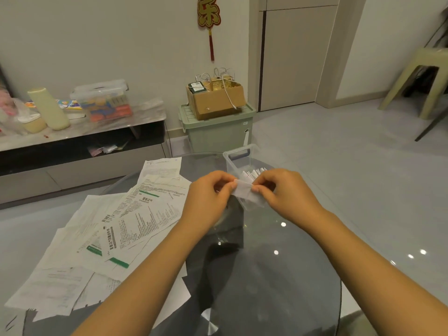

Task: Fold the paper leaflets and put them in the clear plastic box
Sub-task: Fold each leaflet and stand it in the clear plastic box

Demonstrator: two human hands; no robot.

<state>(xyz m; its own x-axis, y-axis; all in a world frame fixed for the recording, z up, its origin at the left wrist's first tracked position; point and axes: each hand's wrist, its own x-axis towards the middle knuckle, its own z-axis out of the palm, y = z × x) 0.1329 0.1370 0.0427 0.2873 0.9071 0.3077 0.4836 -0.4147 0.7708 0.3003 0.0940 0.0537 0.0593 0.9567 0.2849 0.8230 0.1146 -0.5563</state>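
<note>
Both hands hold one small folded white leaflet (243,190) just above the glass table. My left hand (208,197) pinches its left end, my right hand (283,192) pinches its right end. Right behind the leaflet stands the clear plastic box (236,158), with several folded leaflets (252,173) sticking up inside it. A loose heap of unfolded printed leaflets (121,226) covers the table's left half.
The round dark glass table (278,275) reaches to the right and front edges. Beyond it stand a green storage bin (218,132) with a cardboard box (215,98) on top, a low cabinet (80,141) at the left and a plastic stool (421,78) at the far right.
</note>
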